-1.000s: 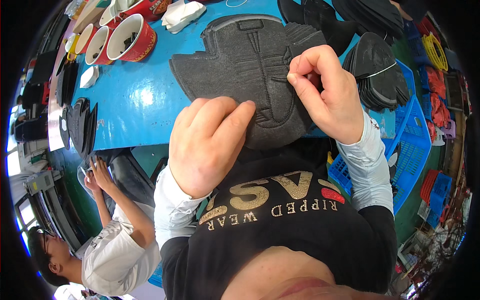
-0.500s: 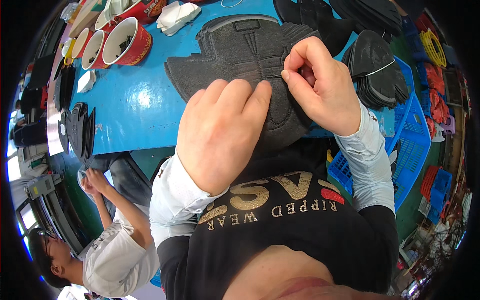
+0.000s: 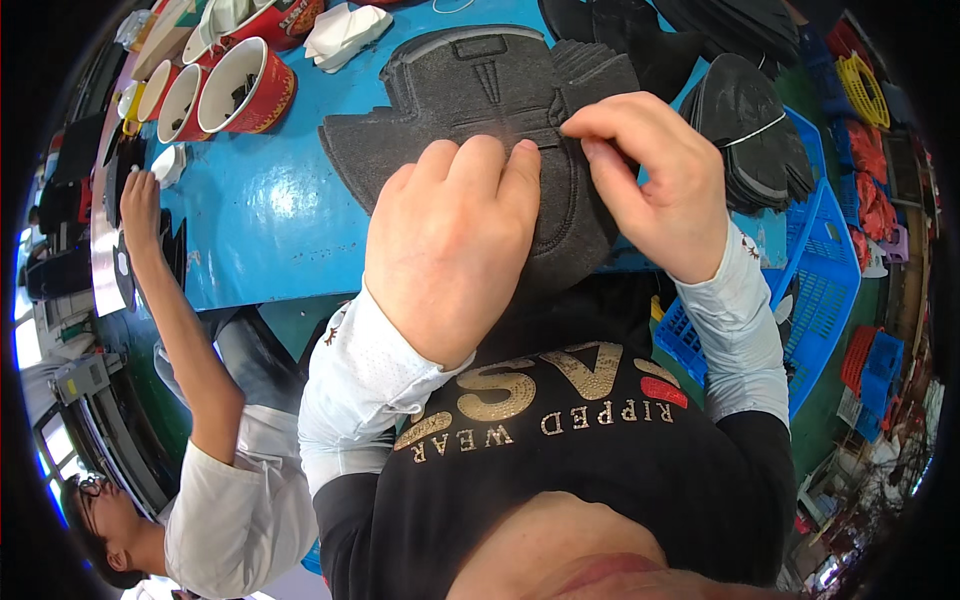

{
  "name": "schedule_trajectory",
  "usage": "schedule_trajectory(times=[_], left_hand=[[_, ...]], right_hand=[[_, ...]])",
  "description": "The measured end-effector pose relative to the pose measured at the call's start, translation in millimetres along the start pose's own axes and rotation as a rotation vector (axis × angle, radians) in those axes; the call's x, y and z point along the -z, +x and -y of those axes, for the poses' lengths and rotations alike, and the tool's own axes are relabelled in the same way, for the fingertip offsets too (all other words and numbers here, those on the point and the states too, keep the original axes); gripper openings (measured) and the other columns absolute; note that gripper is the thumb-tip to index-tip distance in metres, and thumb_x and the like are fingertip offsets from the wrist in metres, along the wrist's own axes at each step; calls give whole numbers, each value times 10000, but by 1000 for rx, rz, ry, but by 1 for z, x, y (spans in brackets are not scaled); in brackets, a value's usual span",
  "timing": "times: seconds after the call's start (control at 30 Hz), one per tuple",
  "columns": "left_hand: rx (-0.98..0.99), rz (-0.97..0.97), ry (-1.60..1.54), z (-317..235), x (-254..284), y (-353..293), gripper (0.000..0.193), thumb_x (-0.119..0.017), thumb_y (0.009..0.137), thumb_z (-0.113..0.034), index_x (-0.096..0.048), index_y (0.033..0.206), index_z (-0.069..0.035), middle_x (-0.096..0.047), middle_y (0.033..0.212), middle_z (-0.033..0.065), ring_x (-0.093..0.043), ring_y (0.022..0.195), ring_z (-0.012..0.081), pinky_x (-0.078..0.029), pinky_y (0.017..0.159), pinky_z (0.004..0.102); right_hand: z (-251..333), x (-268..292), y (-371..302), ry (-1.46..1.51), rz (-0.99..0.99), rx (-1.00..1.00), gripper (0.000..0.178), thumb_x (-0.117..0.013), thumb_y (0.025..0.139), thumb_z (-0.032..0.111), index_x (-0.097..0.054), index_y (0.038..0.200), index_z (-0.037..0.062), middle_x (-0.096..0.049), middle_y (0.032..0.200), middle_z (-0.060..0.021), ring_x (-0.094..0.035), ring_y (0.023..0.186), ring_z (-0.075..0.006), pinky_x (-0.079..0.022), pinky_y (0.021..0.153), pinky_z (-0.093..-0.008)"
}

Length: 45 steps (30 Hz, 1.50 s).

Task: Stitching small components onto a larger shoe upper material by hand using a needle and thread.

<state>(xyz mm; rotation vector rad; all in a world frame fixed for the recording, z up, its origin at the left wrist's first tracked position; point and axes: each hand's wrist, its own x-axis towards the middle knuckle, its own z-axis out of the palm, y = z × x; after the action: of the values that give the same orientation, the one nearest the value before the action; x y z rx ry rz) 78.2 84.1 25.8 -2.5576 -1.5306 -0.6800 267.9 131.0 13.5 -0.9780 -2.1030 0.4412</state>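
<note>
A stack of dark grey, fabric-faced cut pieces (image 3: 440, 100) with raised strap-like lines lies at the near edge of the blue table. My left hand (image 3: 445, 240) rests on the top piece, back up and fingers curled down. Its thumb tip lies against a raised band; whatever the fingers grip is hidden. Just to its right, my right hand (image 3: 655, 175) is bent into a pinch at the same band near the piece's right side. The index fingertip touches the surface, with the thumb close behind it. Anything between them is too small to make out.
Red paper tubs (image 3: 245, 90) holding small black bits stand at the far left, beside folded white paper (image 3: 345, 37). Banded black pieces (image 3: 750, 130) lie to the right, above a blue plastic crate (image 3: 815, 290). A co-worker's arm (image 3: 190, 330) reaches over the table's left end.
My right hand has lowered slightly and its fingers have straightened toward the band. My left hand stays on the stack. The co-worker's arm has risen from their lap to the table.
</note>
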Motion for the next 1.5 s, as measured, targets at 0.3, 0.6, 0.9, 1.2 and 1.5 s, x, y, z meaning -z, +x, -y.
schedule_trajectory(times=[0.3,0.6,0.9,1.2,1.5], left_hand=[[-5,16,-31,0,2,-2,380,-688,696,-2,-705,1071,-59,-557,803,69,-582,725,253,-500,655,361],[325,-249,-1150,-9,8,-49,195,-711,843,54,-656,1023,7,-670,994,86,-619,950,165,-485,820,271],[247,-383,-1128,-9,6,-64,275,-729,806,78,-667,1066,13,-672,1007,123,-640,933,222,-505,825,309],[30,-382,-889,-4,12,-67,336,-761,748,96,-680,1064,15,-668,928,120,-661,790,230,-532,672,311],[100,-283,-306,28,17,-62,418,-712,636,90,-683,1046,13,-622,912,122,-601,763,286,-502,674,361]], right_hand=[[-4,0,-10,-220,31,223,225,-707,704,-27,-670,915,41,-614,903,-70,-608,837,-266,-516,737,-357],[53,-9,-31,596,-2,-49,205,-723,816,-34,-656,1002,24,-656,944,-90,-662,760,-158,-534,664,-280],[64,-29,-37,508,-69,1,209,-690,842,-55,-586,1012,8,-661,905,-81,-675,763,-159,-538,662,-281],[67,-22,-43,1229,173,-412,265,-608,897,-78,-455,1075,43,-565,998,-58,-558,925,-84,-480,830,-243],[36,-6,0,296,59,-135,224,-628,877,-57,-474,1002,48,-610,876,-66,-617,765,-175,-497,709,-292]])
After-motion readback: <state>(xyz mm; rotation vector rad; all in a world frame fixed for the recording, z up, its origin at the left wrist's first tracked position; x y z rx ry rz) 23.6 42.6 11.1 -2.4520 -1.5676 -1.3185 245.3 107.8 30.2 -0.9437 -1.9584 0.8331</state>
